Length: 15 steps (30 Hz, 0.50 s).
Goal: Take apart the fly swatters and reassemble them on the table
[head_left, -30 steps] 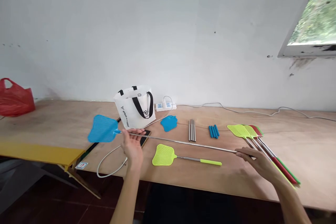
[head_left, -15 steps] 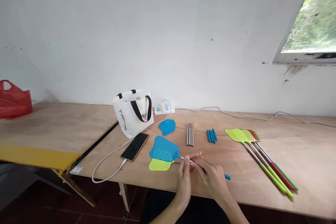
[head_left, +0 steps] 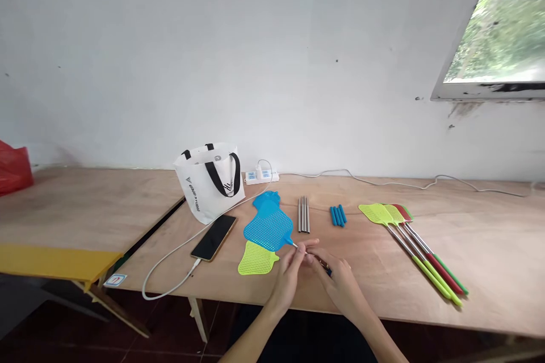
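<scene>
A blue fly swatter (head_left: 269, 229) is held in both hands above the table, its mesh head pointing left. My left hand (head_left: 287, 278) pinches the thin metal shaft just below the head. Farther along, my right hand (head_left: 338, 283) is closed around the swatter, with a dark bit of it showing between the fingers; the rest is hidden. Behind the raised head lies a loose blue swatter head (head_left: 267, 197), partly covered. A yellow-green swatter head (head_left: 256, 260) rests on the table in front of it. Several metal tubes (head_left: 304, 215) and several blue handles (head_left: 338, 215) lie beyond my hands.
Several yellow-green, red and green fly swatters (head_left: 419, 249) lie fanned at the right. To the left are a phone (head_left: 214, 238) on a white cable, a white bag (head_left: 208, 181) and a power strip (head_left: 261, 176). A red bag (head_left: 15, 167) sits on the neighbouring table.
The held swatter's head has turned and shifted away from me, overlapping the far blue head and uncovering more of the yellow-green one. The blue handle end beyond my right hand no longer shows.
</scene>
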{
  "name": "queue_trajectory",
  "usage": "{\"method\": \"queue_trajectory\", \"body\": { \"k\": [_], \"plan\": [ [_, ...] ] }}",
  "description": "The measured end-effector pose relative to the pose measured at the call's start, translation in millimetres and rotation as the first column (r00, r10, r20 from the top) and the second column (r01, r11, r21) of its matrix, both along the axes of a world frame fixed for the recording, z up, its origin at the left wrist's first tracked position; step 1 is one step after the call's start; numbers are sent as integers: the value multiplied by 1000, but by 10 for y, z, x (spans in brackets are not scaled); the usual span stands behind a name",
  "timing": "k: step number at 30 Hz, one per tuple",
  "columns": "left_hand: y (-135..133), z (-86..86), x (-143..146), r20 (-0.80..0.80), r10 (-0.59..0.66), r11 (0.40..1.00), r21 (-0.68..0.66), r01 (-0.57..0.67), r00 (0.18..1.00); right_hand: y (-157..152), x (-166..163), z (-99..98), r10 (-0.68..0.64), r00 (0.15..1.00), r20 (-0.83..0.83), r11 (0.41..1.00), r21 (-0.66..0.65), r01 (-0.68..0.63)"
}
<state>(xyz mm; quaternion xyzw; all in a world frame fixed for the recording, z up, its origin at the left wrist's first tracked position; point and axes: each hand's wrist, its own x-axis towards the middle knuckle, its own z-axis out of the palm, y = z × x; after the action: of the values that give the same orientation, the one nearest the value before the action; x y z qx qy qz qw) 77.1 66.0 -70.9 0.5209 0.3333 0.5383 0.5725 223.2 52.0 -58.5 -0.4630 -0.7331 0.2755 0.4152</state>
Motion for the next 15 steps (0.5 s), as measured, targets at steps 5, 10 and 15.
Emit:
{"method": "queue_trajectory", "body": {
  "k": [5, 10, 15],
  "plan": [
    [125, -24, -43, 33, 118, 993, -34, -117, 992, 17, 34, -22, -22, 993, 114, 1000, 1, 22],
    [170, 148, -276, -179, 3, 993, -112, -23, 984, 181, 268, -194, -170, 961, 217, 984, 96, 152],
    [38, 279, -414, -571, -378, 925, -215, 312, 729, 382, 441, -435, -311, 851, 423, 933, 305, 190]
  ]
}}
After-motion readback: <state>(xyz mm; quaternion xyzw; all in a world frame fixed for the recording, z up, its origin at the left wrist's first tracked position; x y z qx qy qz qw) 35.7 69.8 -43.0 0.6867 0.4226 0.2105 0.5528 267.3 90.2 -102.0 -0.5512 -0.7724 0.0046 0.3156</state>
